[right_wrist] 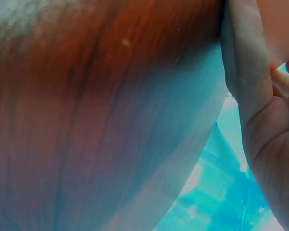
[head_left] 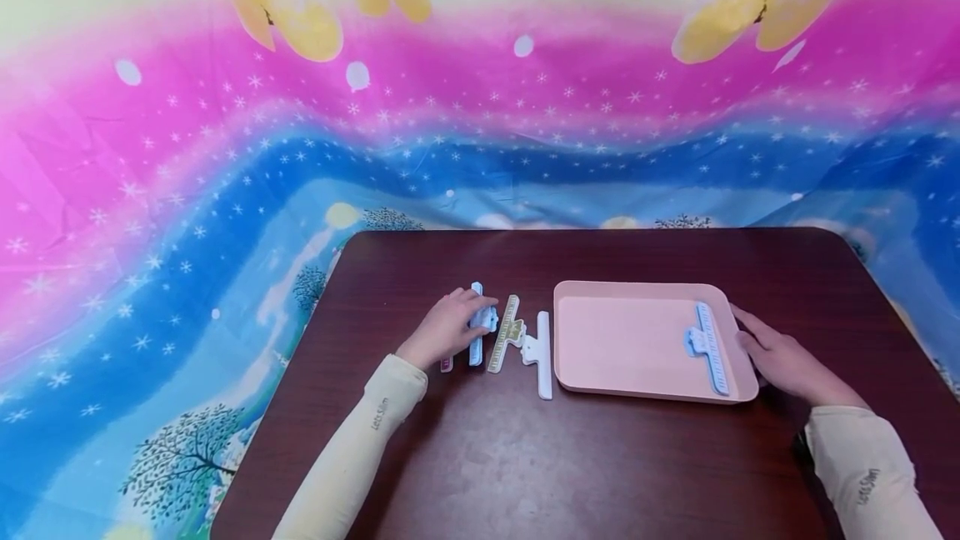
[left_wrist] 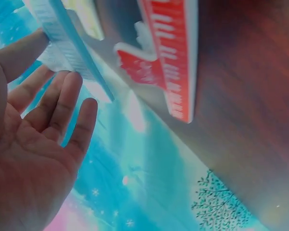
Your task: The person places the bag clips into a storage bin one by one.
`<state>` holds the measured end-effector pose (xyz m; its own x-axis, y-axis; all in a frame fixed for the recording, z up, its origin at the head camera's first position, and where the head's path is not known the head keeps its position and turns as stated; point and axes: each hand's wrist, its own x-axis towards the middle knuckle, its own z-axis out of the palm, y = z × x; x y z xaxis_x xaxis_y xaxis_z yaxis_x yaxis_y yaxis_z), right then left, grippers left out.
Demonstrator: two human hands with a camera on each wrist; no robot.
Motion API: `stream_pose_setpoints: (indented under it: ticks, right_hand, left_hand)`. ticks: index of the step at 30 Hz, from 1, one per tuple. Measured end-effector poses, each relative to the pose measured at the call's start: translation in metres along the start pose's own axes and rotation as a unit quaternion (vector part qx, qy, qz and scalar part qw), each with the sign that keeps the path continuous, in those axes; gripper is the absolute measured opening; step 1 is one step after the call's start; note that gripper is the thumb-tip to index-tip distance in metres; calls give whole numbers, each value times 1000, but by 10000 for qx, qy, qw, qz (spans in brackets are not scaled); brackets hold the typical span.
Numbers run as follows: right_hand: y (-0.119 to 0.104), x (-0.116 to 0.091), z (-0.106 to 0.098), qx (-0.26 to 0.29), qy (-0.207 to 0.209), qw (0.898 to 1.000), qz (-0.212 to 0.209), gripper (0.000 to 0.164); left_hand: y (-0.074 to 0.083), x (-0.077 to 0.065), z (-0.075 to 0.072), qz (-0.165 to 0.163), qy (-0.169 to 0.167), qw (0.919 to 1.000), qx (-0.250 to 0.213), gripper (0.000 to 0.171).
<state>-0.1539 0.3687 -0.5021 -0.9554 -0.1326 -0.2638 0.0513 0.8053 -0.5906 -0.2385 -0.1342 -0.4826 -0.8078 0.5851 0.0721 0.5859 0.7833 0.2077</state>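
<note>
My left hand point(head_left: 447, 325) pinches the handle of a light-blue clip point(head_left: 476, 350) between thumb and fingers. In the left wrist view this clip point(left_wrist: 70, 41) stands at the fingertips. Beside it, mostly under the hand, lies a red clip point(head_left: 447, 365), seen larger as a red ruler-marked clip point(left_wrist: 176, 62). To the right are a yellowish clip point(head_left: 504, 340) and a white clip point(head_left: 544, 357). My right hand point(head_left: 783, 361) rests with straight fingers against the right side of a pink tray point(head_left: 630, 390). Inside that tray, near its right wall, lies a blue clip point(head_left: 712, 348).
Everything stands on a dark brown wooden table point(head_left: 570, 465) with rounded far corners. A printed cloth point(head_left: 510, 123) in pink and blue hangs behind and beside it.
</note>
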Motion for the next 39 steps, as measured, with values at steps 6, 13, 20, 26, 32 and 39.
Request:
stream_pose_setpoints:
  ticks: [6,13,20,26,32,39]
  right_hand:
    - [4,2,1,-47,-2,10000,38,61]
    - [6,3,2,18,-27,10000,64,61]
    - [3,1,1,-12,-74,9999,116,64]
    - [3,-1,2,14,-90,9999,97,63]
    - [3,-1,1,-18,-9,10000,63,62]
    - [3,0,0,-81,-15,10000,42,63]
  left_hand:
    - [6,-4,-13,15,295,9985,-464,50]
    - [8,-4,-19,204,643,9963,-535,38]
    - [9,-6,-21,132,825,9885,-1260,30]
    - [10,-8,-22,-50,958,9823,-1606,30]
    - [11,-7,-26,-117,1086,9856,-1288,23]
    - [11,-7,-27,-7,1052,9844,-1412,20]
